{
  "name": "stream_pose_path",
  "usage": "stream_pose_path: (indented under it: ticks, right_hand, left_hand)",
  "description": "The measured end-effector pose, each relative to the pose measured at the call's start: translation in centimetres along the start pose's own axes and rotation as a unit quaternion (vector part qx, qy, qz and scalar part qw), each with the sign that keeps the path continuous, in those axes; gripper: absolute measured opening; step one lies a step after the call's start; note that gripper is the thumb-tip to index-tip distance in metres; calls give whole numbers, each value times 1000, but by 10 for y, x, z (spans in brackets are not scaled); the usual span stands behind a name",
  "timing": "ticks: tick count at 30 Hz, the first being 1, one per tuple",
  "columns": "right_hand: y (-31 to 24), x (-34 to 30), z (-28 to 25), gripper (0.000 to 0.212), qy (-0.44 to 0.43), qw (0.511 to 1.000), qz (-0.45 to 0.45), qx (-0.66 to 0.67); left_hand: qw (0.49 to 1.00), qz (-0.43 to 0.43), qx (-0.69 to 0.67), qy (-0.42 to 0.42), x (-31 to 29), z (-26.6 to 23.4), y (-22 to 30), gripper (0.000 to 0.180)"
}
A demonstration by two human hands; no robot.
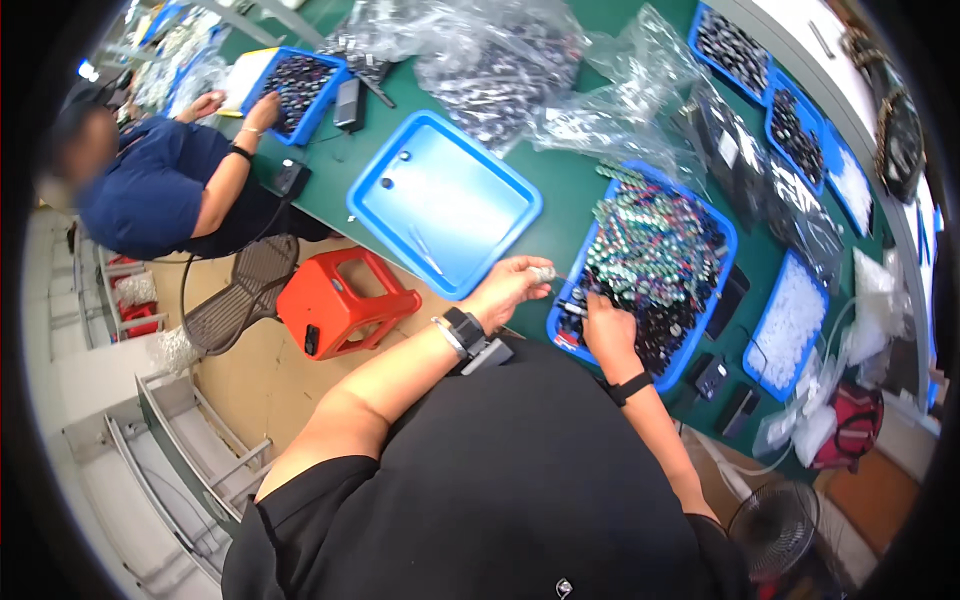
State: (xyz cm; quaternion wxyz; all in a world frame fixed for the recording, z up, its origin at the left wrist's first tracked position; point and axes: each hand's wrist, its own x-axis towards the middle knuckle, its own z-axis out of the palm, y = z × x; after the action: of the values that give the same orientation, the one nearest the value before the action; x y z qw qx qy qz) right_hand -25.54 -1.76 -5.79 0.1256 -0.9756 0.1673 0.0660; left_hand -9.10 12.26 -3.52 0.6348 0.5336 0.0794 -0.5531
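Observation:
My left hand (508, 288) is closed at the fingertips on a small whitish piece (543, 273), too small to name, between the two blue trays. Over the near left part of the right tray (728, 250), my right hand (610, 328) has its fingers curled down, and what they hold is hidden. Beside those fingers lies a small silvery item (573, 308). Many strands of green, red and dark beads (655, 240) are heaped in that tray, with loose dark pieces under them. The left tray (357, 197) carries two small dark round pieces and tweezers (428, 250).
Clear plastic bags (490, 75) cover the table's far side. Trays of dark beads (730, 50) and white pieces (787, 325) stand at right. A co-worker (160, 180) handles dark beads in a tray at left. A red stool (345, 300) stands below the table edge.

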Motion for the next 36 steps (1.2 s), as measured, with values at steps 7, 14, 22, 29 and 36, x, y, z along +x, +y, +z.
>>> stream_pose_path:
  ticks: [7, 14, 22, 29, 36]
  right_hand:
    - [1, 7, 3, 25, -23, 999, 26, 30]
    - [-4, 10, -39, 15, -7, 934, 152, 323]
    - [-6, 56, -55, 18, -135, 962, 39, 232]
    - [-39, 107, -67, 15, -174, 959, 15, 225]
    - [-70, 141, -57, 17, -254, 891, 73, 369]
  left_hand:
    - [1000, 12, -11, 26, -1, -13, -2, 25]
    - [998, 1, -22, 55, -7, -23, 8, 25]
    - [994, -18, -84, 71, -10, -49, 3, 24]
    - [993, -18, -85, 84, -13, -69, 4, 24]
    - [991, -33, -80, 97, -15, -80, 1, 22]
